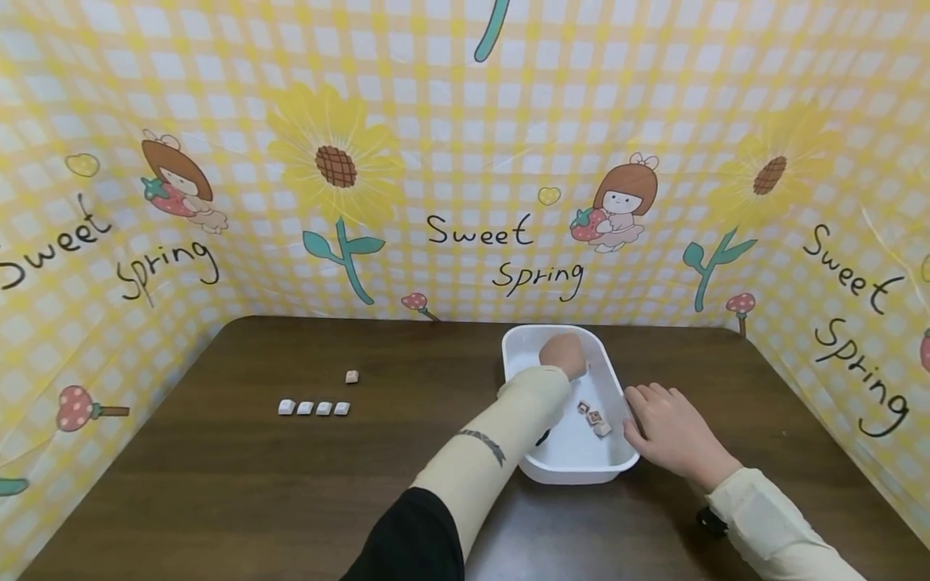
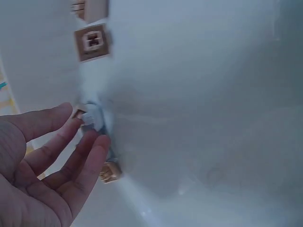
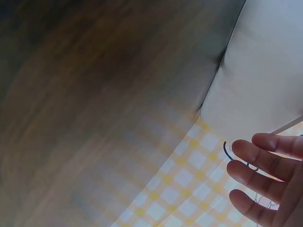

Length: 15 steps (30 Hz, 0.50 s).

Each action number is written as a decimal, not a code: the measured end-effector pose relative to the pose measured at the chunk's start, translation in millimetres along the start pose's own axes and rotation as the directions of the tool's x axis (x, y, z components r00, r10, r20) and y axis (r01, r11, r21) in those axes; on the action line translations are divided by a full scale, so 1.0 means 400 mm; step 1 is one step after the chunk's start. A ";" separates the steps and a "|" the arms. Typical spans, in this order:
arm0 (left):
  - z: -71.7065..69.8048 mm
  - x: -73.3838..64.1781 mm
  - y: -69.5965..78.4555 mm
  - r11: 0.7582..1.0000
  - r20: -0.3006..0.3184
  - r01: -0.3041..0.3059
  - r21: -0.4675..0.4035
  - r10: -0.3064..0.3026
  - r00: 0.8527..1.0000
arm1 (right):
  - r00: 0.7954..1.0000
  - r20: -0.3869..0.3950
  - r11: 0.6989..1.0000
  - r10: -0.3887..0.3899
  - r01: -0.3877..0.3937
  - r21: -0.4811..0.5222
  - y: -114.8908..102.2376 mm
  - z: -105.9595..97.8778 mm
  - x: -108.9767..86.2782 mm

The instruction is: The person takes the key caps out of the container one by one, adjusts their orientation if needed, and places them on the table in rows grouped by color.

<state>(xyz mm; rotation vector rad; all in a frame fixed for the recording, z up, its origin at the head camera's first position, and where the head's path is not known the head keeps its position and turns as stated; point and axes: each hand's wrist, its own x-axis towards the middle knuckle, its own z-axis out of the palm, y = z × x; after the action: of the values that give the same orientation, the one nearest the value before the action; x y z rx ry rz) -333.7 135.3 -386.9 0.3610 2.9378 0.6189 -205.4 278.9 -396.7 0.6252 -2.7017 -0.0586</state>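
Note:
My left hand [image 1: 563,355] reaches down into the far end of a white tray [image 1: 581,476]. In the left wrist view its thumb and fingertips close around a small keycap [image 2: 90,117], tilted and blurred. A brown-edged keycap [image 2: 92,42] lies on the tray floor beyond the thumb, and another keycap [image 2: 110,172] sits just past the fingers. More keycaps [image 1: 595,418] lie in the tray's right half. Outside the tray, my right hand [image 1: 672,428] rests at its right wall, fingers loosely bent and holding nothing.
On the left of the brown table [image 1: 218,500] stands a row of several white keycaps [image 1: 305,409], with a single beige keycap [image 1: 352,377] behind it. A yellow checked cloth [image 1: 465,161] hangs around the table's back and sides.

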 end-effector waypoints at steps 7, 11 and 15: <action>0.027 0.008 -0.014 1.000 -0.029 -0.012 0.013 0.012 0.999 | 0.999 -0.036 1.000 -0.023 0.022 -0.021 0.002 0.004 -0.002; 0.031 0.010 -0.012 0.999 -0.038 -0.016 0.040 0.017 0.999 | 0.999 -0.032 1.000 -0.021 0.021 -0.020 0.002 0.004 -0.002; 0.017 -0.003 -0.005 0.999 -0.026 -0.021 0.047 0.022 0.999 | 1.000 -0.023 1.000 -0.018 0.018 -0.015 0.003 0.008 -0.004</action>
<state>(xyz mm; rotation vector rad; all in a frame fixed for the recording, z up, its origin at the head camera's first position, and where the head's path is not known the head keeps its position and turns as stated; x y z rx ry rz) -332.0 135.8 -394.1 0.3922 2.9816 0.5624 -205.8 280.4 -399.9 0.6416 -2.6713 -0.0757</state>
